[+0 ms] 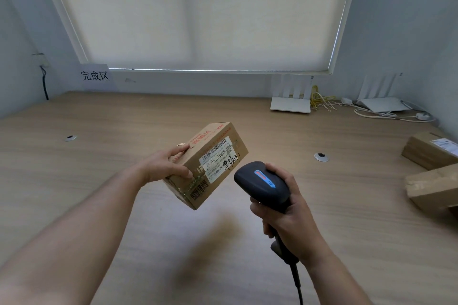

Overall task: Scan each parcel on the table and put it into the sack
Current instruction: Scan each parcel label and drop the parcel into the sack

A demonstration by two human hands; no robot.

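Observation:
My left hand (165,164) holds a small brown cardboard parcel (210,156) above the wooden table (99,181), tilted, with its white label and barcodes facing me. My right hand (285,215) grips a dark handheld scanner (260,183) with a blue stripe on its head. The scanner's nose points at the parcel's label from the right, a short gap away. Its cable hangs down toward the bottom edge. Two more cardboard parcels (431,151) (433,188) lie at the table's right edge. No sack is in view.
Two white routers (290,104) (381,104) with yellow and white cables stand at the back right. A paper sign (95,76) with characters hangs on the back wall at left. Two round cable grommets (70,137) (321,156) are set into the tabletop.

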